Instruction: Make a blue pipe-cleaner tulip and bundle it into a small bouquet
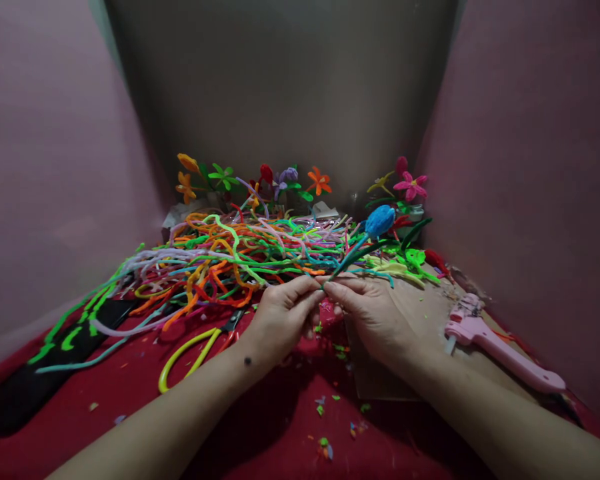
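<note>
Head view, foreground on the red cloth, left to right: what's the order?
Flat black item → yellow-handled scissors → left hand → right hand → pink glue gun.

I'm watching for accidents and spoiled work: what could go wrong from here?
The blue flower is pinched low on its stem by the left hand and right hand, so its head might tip. The scissors lie near the left forearm, which could knock them. The pink glue gun might be hot and burn the nearby right forearm.
</note>
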Demonstrator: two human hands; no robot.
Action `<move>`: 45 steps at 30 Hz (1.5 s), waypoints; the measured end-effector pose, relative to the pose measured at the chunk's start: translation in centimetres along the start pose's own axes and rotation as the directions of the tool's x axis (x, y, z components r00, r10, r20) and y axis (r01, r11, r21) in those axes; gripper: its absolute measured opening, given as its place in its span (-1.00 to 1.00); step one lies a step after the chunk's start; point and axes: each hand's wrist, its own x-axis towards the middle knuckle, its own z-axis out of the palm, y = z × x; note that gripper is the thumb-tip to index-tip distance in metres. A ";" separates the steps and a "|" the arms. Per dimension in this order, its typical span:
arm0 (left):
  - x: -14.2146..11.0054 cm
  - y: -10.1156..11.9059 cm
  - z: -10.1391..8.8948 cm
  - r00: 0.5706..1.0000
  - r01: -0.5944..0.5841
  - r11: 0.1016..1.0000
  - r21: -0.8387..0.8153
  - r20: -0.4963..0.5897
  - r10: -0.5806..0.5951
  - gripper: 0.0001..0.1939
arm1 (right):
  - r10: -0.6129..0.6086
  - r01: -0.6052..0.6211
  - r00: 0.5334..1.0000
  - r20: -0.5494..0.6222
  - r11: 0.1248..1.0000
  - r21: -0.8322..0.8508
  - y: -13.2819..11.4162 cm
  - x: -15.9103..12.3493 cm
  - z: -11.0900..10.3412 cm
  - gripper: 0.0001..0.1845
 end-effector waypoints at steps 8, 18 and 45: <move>0.2 0.4 -1.3 0.915 0.361 0.707 -0.608 0.379 -0.141 -0.87 | -0.094 0.093 0.991 0.094 0.995 0.023 0.6 0.4 -0.4 -0.86; 0.4 0.3 -0.9 0.909 0.342 0.740 -0.579 0.404 -0.104 -0.84 | -0.092 0.092 0.992 0.091 0.996 0.000 0.4 0.3 -0.7 -0.83; -0.4 1.0 0.2 0.996 0.053 0.996 -0.070 -0.069 -0.058 -0.79 | -0.163 0.145 0.986 -0.034 0.938 -0.316 -0.4 -0.5 0.1 -0.84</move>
